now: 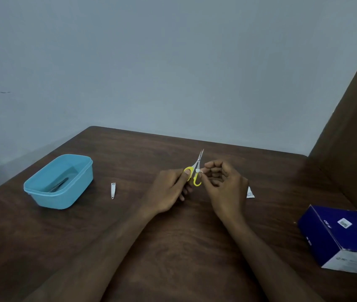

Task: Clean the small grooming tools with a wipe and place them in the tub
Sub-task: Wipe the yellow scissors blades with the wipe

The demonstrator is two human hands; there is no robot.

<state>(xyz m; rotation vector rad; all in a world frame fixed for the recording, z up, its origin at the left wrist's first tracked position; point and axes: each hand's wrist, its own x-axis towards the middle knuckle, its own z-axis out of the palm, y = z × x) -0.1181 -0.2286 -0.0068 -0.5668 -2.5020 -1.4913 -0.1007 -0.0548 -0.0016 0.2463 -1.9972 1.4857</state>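
Box (338, 234) label – writing unreadable

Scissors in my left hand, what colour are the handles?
Yellow. The scissors have yellow loop handles and silver blades, seen clearly in the head view, held by the left hand.

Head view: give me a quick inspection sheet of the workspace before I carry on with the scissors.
Surface: dark wood-grain table, set against a pale wall.
Job's things: yellow-handled scissors held up over the table, tips pointing away; small white wipe pressed at the handle; nail clipper lying on the table, right of the blue tub; a dark metal tool already lies inside the tub.
Clutter: torn white sachet partly behind the right hand; blue box at the right edge.
Grippers: left hand grips the scissors' handle; right hand pinches the wipe.
Cables: nothing seen.
Surroundings: brown panel on the right.
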